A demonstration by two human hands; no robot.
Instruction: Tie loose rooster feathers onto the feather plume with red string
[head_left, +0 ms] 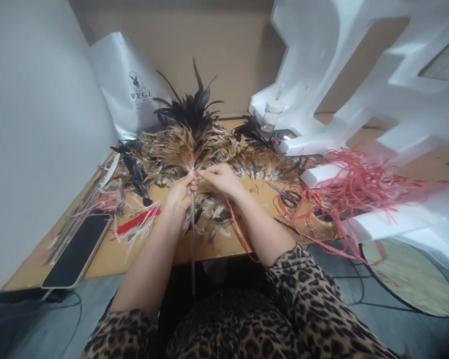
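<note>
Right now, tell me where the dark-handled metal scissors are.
In the head view, the dark-handled metal scissors lie on the tan tabletop, right of the person's bare right hand and left of the main pink ribbon tangle.

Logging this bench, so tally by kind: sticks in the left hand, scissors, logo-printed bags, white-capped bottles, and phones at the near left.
Stick in the left hand: 1
Scissors: 1 pair
Logo-printed bag: 1
White-capped bottle: 1
Phone at the near left: 1
Total: 5
</note>
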